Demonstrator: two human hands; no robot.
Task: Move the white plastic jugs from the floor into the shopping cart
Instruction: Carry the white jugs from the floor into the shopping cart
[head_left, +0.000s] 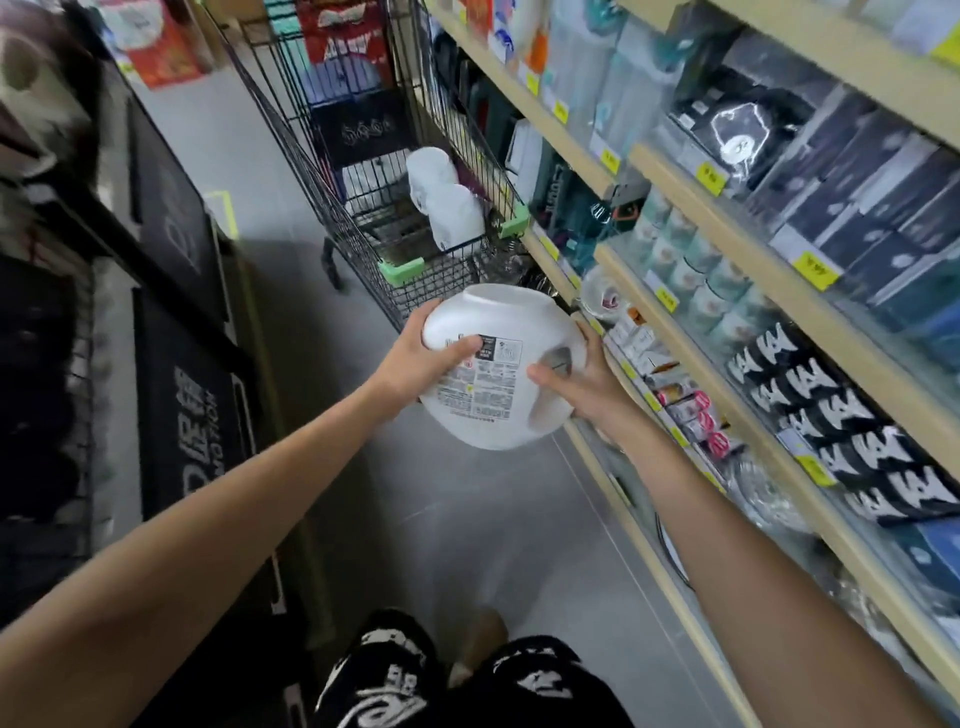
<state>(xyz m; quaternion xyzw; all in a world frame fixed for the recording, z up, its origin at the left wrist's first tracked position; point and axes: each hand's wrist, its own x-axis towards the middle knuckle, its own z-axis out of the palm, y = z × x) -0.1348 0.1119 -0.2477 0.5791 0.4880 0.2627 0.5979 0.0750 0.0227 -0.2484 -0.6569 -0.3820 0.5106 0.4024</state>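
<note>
I hold a white plastic jug (498, 332) with a printed label in both hands, up in the air just short of the near end of the shopping cart (400, 270). My left hand (415, 364) grips its left side, thumb across the label. My right hand (582, 379) clasps its right side by the handle hole. Two more white jugs (447, 197) lie inside the wire cart, near its right wall.
Shelves (727, 291) packed with boxed goods run along the right, close to the cart. Dark mats and racks (176, 364) line the left side. Grey floor (467, 519) stretches between them. The cart's far end holds bags and a black box.
</note>
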